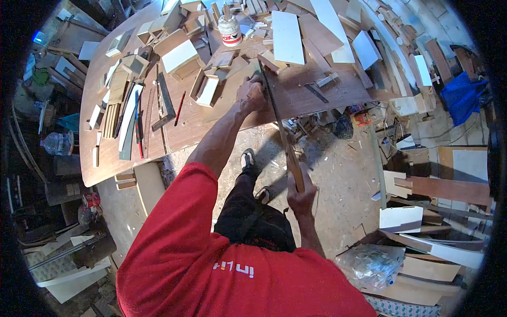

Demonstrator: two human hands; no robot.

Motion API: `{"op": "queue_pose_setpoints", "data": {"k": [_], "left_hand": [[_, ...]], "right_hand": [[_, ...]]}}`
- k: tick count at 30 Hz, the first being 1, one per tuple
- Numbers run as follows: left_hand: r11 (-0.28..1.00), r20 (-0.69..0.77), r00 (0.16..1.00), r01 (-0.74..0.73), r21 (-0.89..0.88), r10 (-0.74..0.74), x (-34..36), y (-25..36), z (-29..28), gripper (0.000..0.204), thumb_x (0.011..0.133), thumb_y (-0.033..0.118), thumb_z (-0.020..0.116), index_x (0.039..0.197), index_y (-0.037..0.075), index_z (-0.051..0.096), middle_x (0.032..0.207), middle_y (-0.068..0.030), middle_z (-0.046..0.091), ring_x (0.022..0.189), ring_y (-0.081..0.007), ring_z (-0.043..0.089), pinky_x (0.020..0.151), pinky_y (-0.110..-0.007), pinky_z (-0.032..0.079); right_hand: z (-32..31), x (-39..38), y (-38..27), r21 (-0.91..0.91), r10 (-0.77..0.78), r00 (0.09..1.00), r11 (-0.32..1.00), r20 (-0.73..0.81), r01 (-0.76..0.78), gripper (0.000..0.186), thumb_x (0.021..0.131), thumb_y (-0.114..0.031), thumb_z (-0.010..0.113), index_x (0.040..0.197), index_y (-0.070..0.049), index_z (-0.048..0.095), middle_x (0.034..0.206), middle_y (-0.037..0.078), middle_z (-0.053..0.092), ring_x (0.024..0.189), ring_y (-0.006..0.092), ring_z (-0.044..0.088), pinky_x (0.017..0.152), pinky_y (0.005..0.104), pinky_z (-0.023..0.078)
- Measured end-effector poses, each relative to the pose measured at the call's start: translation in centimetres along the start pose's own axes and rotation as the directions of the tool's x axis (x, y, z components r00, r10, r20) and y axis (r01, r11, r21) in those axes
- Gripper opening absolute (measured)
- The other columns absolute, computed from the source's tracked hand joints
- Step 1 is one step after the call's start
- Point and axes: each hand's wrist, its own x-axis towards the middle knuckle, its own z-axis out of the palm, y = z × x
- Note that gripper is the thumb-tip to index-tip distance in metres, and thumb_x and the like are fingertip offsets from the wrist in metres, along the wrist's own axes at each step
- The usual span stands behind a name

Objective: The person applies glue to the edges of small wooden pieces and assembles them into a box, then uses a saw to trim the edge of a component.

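Observation:
My right hand (302, 194) is wrapped round the wooden handle of a handsaw (281, 132), low and in front of the table edge. The long, narrow blade runs up and away from it, its far end over the tabletop. Beside the blade, my left hand (251, 95) presses down with curled fingers on a thin brown board (237, 77) lying on the table. The blade passes just right of these fingers, along the board's right side. Exactly where the teeth meet the wood is too small to tell.
The wooden worktable (211, 124) carries small open boxes (205, 89), a white tub (229, 30), a red pencil (180, 108), a dark try square (165, 100) and white panels (288, 37). Offcuts litter the floor (338, 174). Stacked boards and a clear plastic bag (369, 266) stand at right.

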Motion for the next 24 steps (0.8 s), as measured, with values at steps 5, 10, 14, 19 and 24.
{"op": "queue_pose_setpoints", "data": {"k": [5,10,14,19,24], "left_hand": [[0.999,-0.069,0.997,-0.02,-0.05,0.017,0.6,-1.5,1.7,0.025,0.071,0.016,0.067,0.094,0.007,0.069,0.117,-0.0088,0.055,0.11,-0.0368,0.051,0.087,-0.045,0.052],[0.999,-0.033,0.999,-0.026,-0.03,0.025,0.7,-2.0,2.0,0.027,0.071,0.016,0.068,0.097,0.007,0.069,0.116,-0.0086,0.055,0.109,-0.0364,0.05,0.088,-0.045,0.051],[0.999,-0.034,0.999,0.016,-0.044,-0.018,0.2,-0.8,1.0,0.027,0.071,0.017,0.068,0.096,0.006,0.069,0.116,-0.0086,0.055,0.109,-0.0364,0.05,0.088,-0.045,0.051],[0.998,-0.031,0.998,0.045,-0.038,-0.046,0.2,0.0,0.1,0.028,0.071,0.017,0.068,0.096,0.006,0.069,0.115,-0.0083,0.055,0.109,-0.0356,0.05,0.087,-0.046,0.051],[0.999,-0.065,0.997,0.036,-0.004,-0.036,-0.8,0.0,-0.5,0.038,0.074,0.02,0.065,0.111,0.012,0.057,0.104,-0.0137,0.059,0.094,-0.0374,0.056,0.078,-0.042,0.052]], "right_hand": [[-0.7,-1.0,-0.9,-0.046,0.033,0.999,0.998,0.007,-0.033,0.038,0.087,-0.015,0.06,0.121,0.001,0.056,0.086,0.021,0.067,0.07,0.0292,0.068,0.06,0.0362,0.052],[1.4,-0.1,1.6,-0.038,-0.006,1.0,0.999,0.028,0.007,0.038,0.085,-0.013,0.062,0.118,0.004,0.057,0.088,0.022,0.067,0.072,0.0299,0.068,0.061,0.0357,0.052],[0.2,-2.1,-0.5,0.024,0.027,0.998,0.999,-0.053,-0.026,0.036,0.089,-0.014,0.06,0.119,0.006,0.056,0.086,0.019,0.066,0.071,0.0196,0.064,0.062,0.0334,0.05],[2.0,0.3,2.0,0.018,0.078,0.997,0.997,0.011,-0.078,0.035,0.09,-0.014,0.059,0.12,0.004,0.058,0.076,0.014,0.065,0.064,0.0169,0.062,0.058,0.0326,0.049],[0.4,-2.7,0.0,0.009,0.025,0.997,1.0,-0.073,-0.025,0.036,0.087,-0.014,0.061,0.119,0.002,0.058,0.087,0.018,0.068,0.068,0.0205,0.067,0.061,0.034,0.052]]}}
